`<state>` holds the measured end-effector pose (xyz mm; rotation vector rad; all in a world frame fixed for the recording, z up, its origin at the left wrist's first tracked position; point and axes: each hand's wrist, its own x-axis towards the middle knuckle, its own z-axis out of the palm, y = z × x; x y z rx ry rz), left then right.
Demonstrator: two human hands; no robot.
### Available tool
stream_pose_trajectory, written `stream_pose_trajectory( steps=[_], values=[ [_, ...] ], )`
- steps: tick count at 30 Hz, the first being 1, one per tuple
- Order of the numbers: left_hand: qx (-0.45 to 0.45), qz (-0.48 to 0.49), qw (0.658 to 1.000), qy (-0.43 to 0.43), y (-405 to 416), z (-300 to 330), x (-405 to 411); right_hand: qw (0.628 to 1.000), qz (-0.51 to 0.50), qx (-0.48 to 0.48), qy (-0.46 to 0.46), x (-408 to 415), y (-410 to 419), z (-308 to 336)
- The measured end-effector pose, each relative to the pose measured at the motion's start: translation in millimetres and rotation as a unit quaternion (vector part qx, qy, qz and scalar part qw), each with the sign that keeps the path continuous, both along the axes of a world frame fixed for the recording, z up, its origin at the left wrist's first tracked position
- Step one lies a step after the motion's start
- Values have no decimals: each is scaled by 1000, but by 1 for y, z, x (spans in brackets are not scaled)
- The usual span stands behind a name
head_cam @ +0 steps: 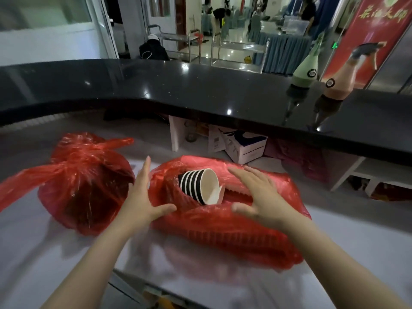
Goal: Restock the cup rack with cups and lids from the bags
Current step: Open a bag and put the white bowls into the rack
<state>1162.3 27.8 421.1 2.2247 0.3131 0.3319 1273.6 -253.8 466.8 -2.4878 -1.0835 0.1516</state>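
Across the middle of your frame runs a glossy black counter (200,90), curving from the left edge down to the right. On it, at upper right, you see two bottles (307,72), one green, one pinkish, both tilted. Behind them hangs a red banner (376,25) with gold characters. Under the counter, at centre, sits a white cardboard box (247,150). At upper centre, steel trolleys (236,50) stand on a shiny floor.

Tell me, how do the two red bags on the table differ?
The left bag is knotted shut and stands bunched and rounded; the right bag lies open and flatter. The left bag's contents look dark and unclear, while the right bag shows a stack of striped cups. Both are thin red plastic.
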Motion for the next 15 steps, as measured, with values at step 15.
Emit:
stream_pose_trajectory(
  steps=[15],
  values=[
    [54,235,966,-98,64,31,-78,980,178,87,-26,4,173,19]
  ],
)
